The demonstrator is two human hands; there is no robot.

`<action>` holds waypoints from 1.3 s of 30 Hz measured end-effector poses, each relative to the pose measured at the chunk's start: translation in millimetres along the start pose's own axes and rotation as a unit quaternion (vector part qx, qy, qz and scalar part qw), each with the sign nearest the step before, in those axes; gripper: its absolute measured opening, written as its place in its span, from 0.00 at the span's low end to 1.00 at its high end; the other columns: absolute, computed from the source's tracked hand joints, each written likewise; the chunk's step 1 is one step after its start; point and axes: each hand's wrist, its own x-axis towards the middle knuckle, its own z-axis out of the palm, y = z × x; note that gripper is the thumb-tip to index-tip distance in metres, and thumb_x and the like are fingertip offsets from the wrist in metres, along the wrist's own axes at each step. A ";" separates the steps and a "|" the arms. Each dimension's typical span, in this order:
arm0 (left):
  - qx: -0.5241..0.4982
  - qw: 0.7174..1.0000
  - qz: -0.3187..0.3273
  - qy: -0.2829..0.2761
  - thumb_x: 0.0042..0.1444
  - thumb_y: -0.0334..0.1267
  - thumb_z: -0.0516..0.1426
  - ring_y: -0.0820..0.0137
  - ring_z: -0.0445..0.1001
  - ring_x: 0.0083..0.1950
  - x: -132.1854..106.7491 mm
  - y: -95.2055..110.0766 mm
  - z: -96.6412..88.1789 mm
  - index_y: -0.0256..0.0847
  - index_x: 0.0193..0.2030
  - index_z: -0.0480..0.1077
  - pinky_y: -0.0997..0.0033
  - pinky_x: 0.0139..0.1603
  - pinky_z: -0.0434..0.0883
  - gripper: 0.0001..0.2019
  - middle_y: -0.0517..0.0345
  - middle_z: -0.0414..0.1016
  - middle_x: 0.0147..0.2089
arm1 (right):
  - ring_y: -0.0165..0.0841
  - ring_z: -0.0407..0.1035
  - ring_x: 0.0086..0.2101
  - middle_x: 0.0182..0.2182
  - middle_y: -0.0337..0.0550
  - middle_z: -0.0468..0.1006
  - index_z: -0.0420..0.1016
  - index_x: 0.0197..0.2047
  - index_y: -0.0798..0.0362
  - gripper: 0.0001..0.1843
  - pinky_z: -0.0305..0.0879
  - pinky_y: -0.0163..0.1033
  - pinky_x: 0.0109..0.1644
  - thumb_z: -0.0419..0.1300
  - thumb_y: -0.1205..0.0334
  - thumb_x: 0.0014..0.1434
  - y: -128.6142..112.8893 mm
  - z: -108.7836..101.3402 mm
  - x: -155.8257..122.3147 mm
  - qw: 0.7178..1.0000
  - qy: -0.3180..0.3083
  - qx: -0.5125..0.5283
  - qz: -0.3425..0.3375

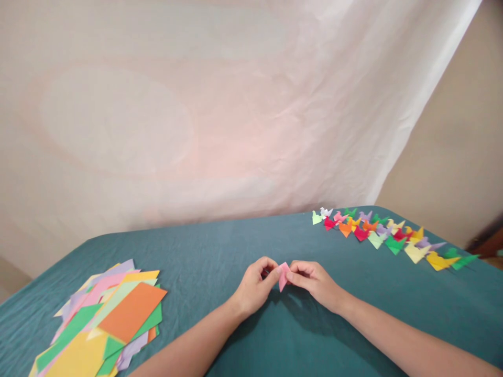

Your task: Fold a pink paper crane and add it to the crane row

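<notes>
A small piece of folded pink paper (283, 277) is held up just above the table, near its middle. My left hand (257, 285) pinches its left side between thumb and fingers. From the right, my right hand (316, 285) grips the other side the same way. The paper has a pointed lower end and a crease down its face. My fingertips hide part of both its edges.
A teal cloth covers the table (188, 262). At the left lies a loose pile of coloured paper sheets (131, 311). Folded paper birds (395, 243) in several colours stand in rows at the back right. A pale hanging sheet (236, 115) rises behind the table.
</notes>
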 end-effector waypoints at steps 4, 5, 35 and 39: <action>-0.016 1.000 0.000 -0.003 0.58 0.47 0.50 0.74 0.65 0.30 1.4 -4.7 0.5 0.35 0.31 0.67 0.76 0.33 0.63 0.16 0.59 0.67 0.28 | 0.27 0.59 0.25 0.21 0.36 0.67 0.73 0.27 0.56 0.18 0.56 0.31 0.30 0.54 0.50 0.57 1.6 1.7 -0.1 1.000 0.006 -0.028 -0.005; -0.016 1.000 0.001 0.000 0.58 0.47 0.50 0.74 0.64 0.30 1.5 -5.2 0.7 0.36 0.31 0.66 0.76 0.33 0.63 0.15 0.60 0.67 0.28 | 0.27 0.59 0.25 0.22 0.36 0.68 0.73 0.27 0.56 0.19 0.56 0.31 0.30 0.53 0.50 0.58 2.1 2.2 0.0 0.999 0.006 -0.036 -0.007; -0.177 0.984 0.013 0.024 0.57 0.45 0.54 0.72 0.67 0.33 3.3 -10.5 4.7 0.35 0.32 0.66 0.73 0.38 0.64 0.13 0.56 0.70 0.31 | 0.28 0.61 0.25 0.21 0.38 0.70 0.70 0.23 0.56 0.15 0.57 0.33 0.31 0.54 0.59 0.58 -2.4 8.7 -3.1 0.994 -0.021 -0.104 -0.005; -0.179 0.983 0.011 0.033 0.56 0.46 0.54 0.72 0.68 0.33 3.2 -7.6 3.5 0.35 0.32 0.66 0.73 0.38 0.65 0.14 0.57 0.71 0.30 | 0.28 0.61 0.26 0.23 0.37 0.69 0.69 0.27 0.56 0.12 0.57 0.33 0.31 0.54 0.57 0.57 -3.8 9.7 -2.6 0.997 -0.017 -0.074 -0.003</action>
